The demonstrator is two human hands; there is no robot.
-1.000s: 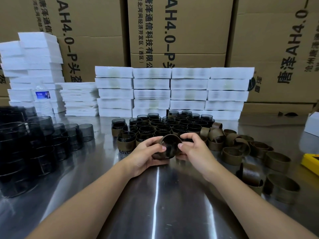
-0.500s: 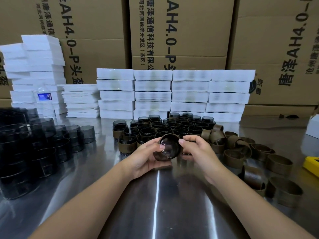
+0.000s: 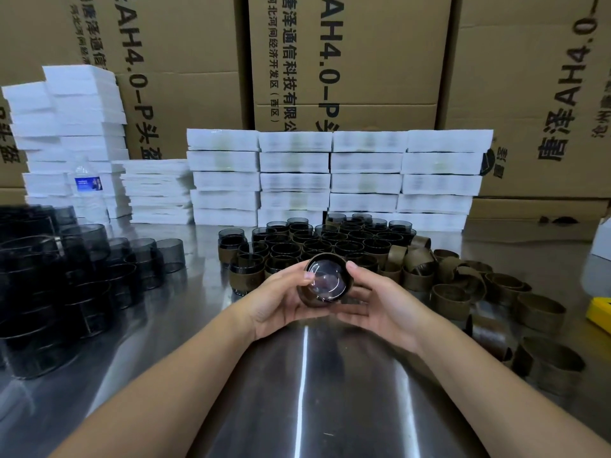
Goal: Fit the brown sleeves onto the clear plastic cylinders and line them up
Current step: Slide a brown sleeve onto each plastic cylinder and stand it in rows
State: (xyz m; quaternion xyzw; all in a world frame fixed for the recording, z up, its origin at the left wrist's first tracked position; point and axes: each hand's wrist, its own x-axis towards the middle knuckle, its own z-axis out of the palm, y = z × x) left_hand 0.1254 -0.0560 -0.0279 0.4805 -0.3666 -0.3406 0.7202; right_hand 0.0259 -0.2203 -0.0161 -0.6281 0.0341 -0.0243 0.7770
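Note:
Both hands hold one clear plastic cylinder [image 3: 325, 279] wrapped in a brown sleeve, tilted so its open mouth faces me. My left hand [image 3: 281, 302] grips it from the left, thumb on the rim. My right hand [image 3: 380, 302] cups it from the right and below, thumb on the rim too. Just behind stand rows of sleeved cylinders [image 3: 317, 242]. Loose brown sleeves [image 3: 463, 285] lie scattered at the right. Bare smoky cylinders [image 3: 82, 269] are stacked at the left.
All this sits on a shiny steel table [image 3: 314, 391]. Stacks of white boxes [image 3: 330, 176] and a water bottle [image 3: 87, 190] line the back, with big cardboard cartons [image 3: 347, 61] behind. A yellow object [image 3: 600, 314] lies at the right edge.
The held cylinder has tipped further toward me, its mouth now facing the camera. Both hands have drawn it slightly nearer and shifted their fingers around it.

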